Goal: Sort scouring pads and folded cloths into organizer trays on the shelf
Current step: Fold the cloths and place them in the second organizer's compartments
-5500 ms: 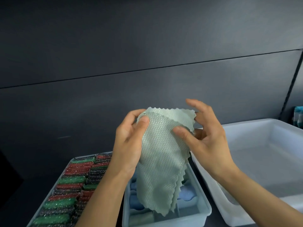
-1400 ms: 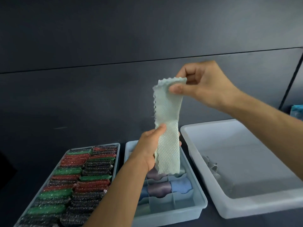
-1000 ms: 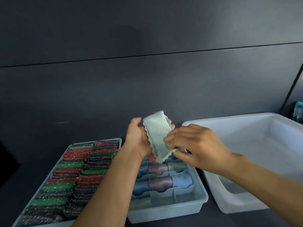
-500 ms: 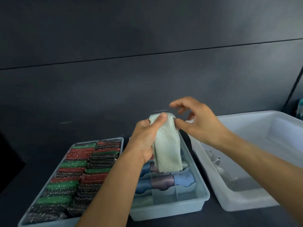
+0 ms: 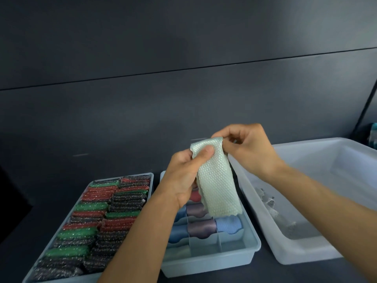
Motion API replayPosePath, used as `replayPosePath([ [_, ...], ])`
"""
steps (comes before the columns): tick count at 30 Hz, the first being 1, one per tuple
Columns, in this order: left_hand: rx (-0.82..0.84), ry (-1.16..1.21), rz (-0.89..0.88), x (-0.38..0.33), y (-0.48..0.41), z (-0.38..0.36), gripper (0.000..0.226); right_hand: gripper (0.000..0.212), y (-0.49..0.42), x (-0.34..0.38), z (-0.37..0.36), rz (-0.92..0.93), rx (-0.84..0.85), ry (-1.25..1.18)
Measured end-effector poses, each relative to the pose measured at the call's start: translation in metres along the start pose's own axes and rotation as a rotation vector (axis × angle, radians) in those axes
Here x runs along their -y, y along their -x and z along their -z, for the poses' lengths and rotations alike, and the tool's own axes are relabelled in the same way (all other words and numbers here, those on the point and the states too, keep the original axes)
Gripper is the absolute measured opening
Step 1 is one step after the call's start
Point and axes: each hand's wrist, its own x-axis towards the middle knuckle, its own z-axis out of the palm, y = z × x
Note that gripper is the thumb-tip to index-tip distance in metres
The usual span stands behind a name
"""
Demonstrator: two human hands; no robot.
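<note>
A pale green waffle-textured cloth point(image 5: 217, 184), folded into a narrow strip, hangs above the middle divided tray point(image 5: 254, 245). My left hand point(image 5: 183, 178) grips its upper left part, thumb pressed on the front. My right hand point(image 5: 247, 149) pinches the top right corner. Rolled blue, purple and red cloths point(image 5: 201, 226) fill several tray compartments; the front cells look bare. The left tray point(image 5: 151, 181) is packed with green, red and dark glittery scouring pads point(image 5: 91, 217).
A large white bin point(image 5: 330, 148) stands at the right with a crumpled grey cloth point(image 5: 270, 205) inside. All trays rest on a dark shelf against a dark wall. A teal object point(image 5: 373, 133) shows at the far right edge.
The cloth went from a loose sheet to a long strip held high, then was doubled over and lowered. Since half a second ago my right hand has closed onto the top corner.
</note>
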Motion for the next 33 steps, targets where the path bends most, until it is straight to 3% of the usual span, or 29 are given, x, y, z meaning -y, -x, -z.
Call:
replayPosePath([
  [3,0.000,-0.031,-0.005,-0.003,-0.002,0.005,0.029,0.024,-0.001,-0.008,0.010,-0.140,0.021,-0.139],
  [5,-0.012,0.015,0.025,-0.004,-0.003,0.008,0.025,0.050,0.004,-0.020,0.017,0.035,-0.020,0.222],
  [7,-0.012,0.055,0.053,-0.007,-0.005,0.009,0.029,0.076,0.013,-0.027,0.018,0.332,0.058,0.669],
  [8,-0.012,0.063,0.063,-0.008,-0.006,0.009,0.033,0.077,0.016,-0.028,0.016,0.504,0.107,0.803],
  [10,0.004,0.060,0.078,-0.007,-0.008,0.009,0.034,0.056,0.018,-0.026,0.010,0.771,0.133,0.853],
  [12,0.018,0.066,0.086,-0.001,-0.010,0.010,0.029,0.039,0.019,-0.024,0.002,0.839,0.099,0.758],
  [14,-0.010,0.062,0.083,0.008,-0.012,0.010,0.037,0.035,0.021,-0.017,-0.003,0.618,0.079,0.537],
  [17,0.010,0.160,0.134,0.015,-0.014,0.011,0.072,0.011,0.022,-0.003,-0.006,-0.031,0.092,-0.115],
  [19,0.094,0.203,0.149,0.013,-0.007,0.010,0.092,0.014,0.020,-0.006,-0.006,-0.236,0.078,-0.304],
  [21,0.105,0.125,0.082,0.011,0.001,0.007,0.082,0.018,0.019,-0.009,-0.007,-0.293,0.070,-0.338],
  [24,0.028,-0.017,-0.038,0.010,0.006,0.005,0.032,0.020,0.021,-0.014,-0.009,-0.313,0.032,-0.363],
  [26,-0.009,-0.017,-0.083,0.008,0.006,0.006,0.018,0.020,0.022,-0.016,-0.009,-0.307,0.058,-0.429],
  [29,-0.011,-0.054,-0.164,0.006,0.007,0.008,0.016,0.019,0.022,-0.015,-0.009,-0.283,0.113,-0.559],
  [31,-0.007,-0.047,-0.171,0.004,0.009,0.009,0.033,0.016,0.021,-0.015,-0.011,-0.266,0.107,-0.540],
  [33,-0.005,0.012,-0.114,0.004,0.010,0.010,0.038,0.035,0.022,-0.017,-0.012,-0.212,0.079,-0.423],
])
